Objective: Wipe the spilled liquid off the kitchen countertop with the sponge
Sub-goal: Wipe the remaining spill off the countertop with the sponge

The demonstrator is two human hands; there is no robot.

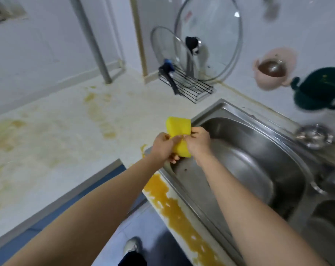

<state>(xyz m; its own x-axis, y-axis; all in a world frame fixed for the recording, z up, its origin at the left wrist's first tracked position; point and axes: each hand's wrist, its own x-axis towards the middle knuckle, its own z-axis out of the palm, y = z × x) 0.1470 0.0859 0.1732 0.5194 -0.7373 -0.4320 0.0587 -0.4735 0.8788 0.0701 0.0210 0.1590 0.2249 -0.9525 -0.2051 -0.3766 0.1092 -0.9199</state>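
A yellow sponge [179, 127] is held upright above the left rim of the steel sink [216, 110]. My left hand [163, 145] grips its lower left side and my right hand [197, 141] pinches its right side. Thick orange liquid [170, 206] lies in a long streak on the narrow counter strip in front of the sink. Paler orange smears [99, 114] spread over the white countertop [53, 150] to the left.
A black wire rack [191, 87] with two glass lids stands at the back against the wall. A grey pipe [97, 54] rises from the counter's back. Pink and green holders [272, 70] hang on the right wall. A metal drain strainer [313, 136] sits by the sink.
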